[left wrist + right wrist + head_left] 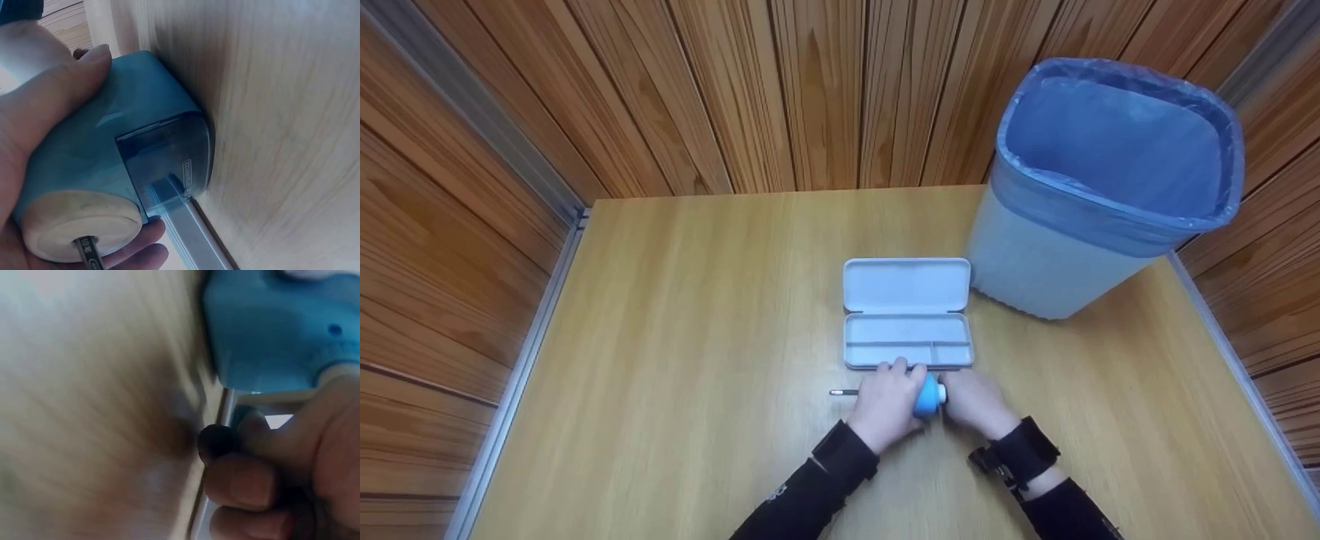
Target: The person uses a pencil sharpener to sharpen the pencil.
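Note:
A blue hand-crank pencil sharpener point(928, 395) lies low over the table, in front of an open pencil case point(906, 285). My left hand point(887, 403) grips its body, with the thumb over one side and fingers underneath in the left wrist view. A dark pencil point(89, 252) sticks out of the round pale front of the sharpener point(107, 129). At the opposite end, my right hand point(976, 401) holds the crank. Its curled fingers surround the dark crank knob point(217, 442) in the right wrist view.
A tall white wastebin point(1054, 259) with a blue liner point(1110, 142) stands at the back right, close to the case. Wood-panelled walls point(817, 97) enclose the wooden table point(675, 337) at the back and sides.

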`<state>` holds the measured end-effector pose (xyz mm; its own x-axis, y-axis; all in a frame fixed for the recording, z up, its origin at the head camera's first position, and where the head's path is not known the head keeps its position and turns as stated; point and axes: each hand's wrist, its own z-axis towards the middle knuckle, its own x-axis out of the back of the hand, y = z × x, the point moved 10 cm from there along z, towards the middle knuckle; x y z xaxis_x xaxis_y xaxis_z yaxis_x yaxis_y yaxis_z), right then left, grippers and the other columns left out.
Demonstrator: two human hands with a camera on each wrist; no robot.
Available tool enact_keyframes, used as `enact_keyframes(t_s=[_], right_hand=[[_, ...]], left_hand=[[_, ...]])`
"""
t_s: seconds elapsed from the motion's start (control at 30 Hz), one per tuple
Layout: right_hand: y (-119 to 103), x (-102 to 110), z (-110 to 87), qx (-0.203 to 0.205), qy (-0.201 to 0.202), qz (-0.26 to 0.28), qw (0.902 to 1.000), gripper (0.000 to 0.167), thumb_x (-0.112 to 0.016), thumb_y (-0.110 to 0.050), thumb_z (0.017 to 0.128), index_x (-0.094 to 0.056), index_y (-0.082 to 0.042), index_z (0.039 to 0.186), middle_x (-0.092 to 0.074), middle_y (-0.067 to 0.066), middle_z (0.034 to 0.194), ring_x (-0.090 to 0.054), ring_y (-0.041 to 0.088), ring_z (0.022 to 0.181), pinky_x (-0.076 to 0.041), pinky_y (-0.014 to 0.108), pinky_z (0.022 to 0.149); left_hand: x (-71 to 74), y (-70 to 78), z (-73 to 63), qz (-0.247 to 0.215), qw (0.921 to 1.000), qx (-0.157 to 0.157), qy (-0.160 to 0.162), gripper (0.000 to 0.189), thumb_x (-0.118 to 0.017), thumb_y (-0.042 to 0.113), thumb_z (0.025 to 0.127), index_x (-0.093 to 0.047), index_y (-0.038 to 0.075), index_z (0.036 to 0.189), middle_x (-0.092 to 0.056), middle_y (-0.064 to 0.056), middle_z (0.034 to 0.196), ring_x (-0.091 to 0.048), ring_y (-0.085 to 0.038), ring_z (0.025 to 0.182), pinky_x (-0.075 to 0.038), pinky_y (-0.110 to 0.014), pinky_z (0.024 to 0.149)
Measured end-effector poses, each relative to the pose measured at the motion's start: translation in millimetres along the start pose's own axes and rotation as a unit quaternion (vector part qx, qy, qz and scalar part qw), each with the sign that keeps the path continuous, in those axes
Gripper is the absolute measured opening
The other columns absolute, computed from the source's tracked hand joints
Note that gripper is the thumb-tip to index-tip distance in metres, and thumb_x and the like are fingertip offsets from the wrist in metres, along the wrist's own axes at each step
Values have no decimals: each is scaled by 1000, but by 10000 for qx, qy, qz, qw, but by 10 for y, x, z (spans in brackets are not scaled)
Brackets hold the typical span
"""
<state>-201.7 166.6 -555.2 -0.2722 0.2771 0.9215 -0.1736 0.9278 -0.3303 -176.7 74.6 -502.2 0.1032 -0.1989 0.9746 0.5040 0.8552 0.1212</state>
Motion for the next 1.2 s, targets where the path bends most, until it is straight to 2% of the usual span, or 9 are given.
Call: enact_keyframes(t_s=[0.27, 0.43, 0.53, 0.67, 0.8, 1.03, 1.2], right_hand=[[-86, -9, -224, 229, 256, -319, 9989, 22, -65, 4, 76, -52, -9, 64, -49, 3, 60, -42, 18, 55, -38, 35, 49], [-136, -34, -360, 284, 76, -310, 9991, 23, -68, 3, 76, -53, -9, 64, -47, 1, 59, -41, 18, 54, -37, 35, 49], [-178, -7, -431, 312, -6, -313, 9990, 23, -68, 4, 77, -53, -9, 65, -49, 2, 60, -44, 20, 54, -39, 38, 49], [-215, 57, -517, 277, -79, -403, 9988, 20, -67, 8, 73, -55, -7, 67, -57, 6, 62, -51, 24, 56, -43, 42, 51], [-251, 140, -586, 263, -154, -362, 9989, 19, -68, 6, 77, -58, -7, 69, -60, 7, 64, -55, 25, 58, -44, 42, 53], [-270, 313, -622, 188, -311, -52, 9993, 16, -66, 0, 85, -60, -8, 73, -55, 1, 63, -46, 17, 57, -35, 34, 52], [-280, 464, -591, 241, -204, 52, 9995, 10, -64, -1, 87, -65, -8, 79, -57, 0, 64, -44, 14, 56, -33, 28, 50]], left_hand=[[-21, 7, 13, -113, 9999, 31, -124, 70, -91, 51, 58, -61, 17, 111, -67, -2, 98, -62, -18, 76, -49, -28, 54], [-41, -7, 10, -156, 9995, 84, -245, 70, -91, 50, 60, -61, 17, 113, -67, -3, 100, -62, -18, 77, -50, -28, 55], [-36, -13, 5, -91, 9996, 96, -230, 70, -91, 50, 60, -61, 17, 114, -67, -3, 99, -62, -19, 77, -50, -28, 55], [-23, -12, 3, 10, 9999, 76, -126, 69, -92, 48, 59, -62, 17, 113, -67, -3, 98, -63, -19, 76, -51, -29, 55], [-22, -9, 6, 15, 9999, 65, -117, 68, -91, 47, 60, -62, 17, 113, -67, -3, 98, -63, -18, 76, -51, -28, 55], [-3, -11, 2, -19, 9999, 97, -96, 67, -92, 46, 59, -62, 17, 112, -68, -3, 97, -63, -19, 76, -50, -28, 55], [-13, -14, 5, -70, 9998, 116, -135, 68, -92, 46, 59, -62, 18, 113, -67, -3, 98, -62, -18, 76, -49, -28, 54]])
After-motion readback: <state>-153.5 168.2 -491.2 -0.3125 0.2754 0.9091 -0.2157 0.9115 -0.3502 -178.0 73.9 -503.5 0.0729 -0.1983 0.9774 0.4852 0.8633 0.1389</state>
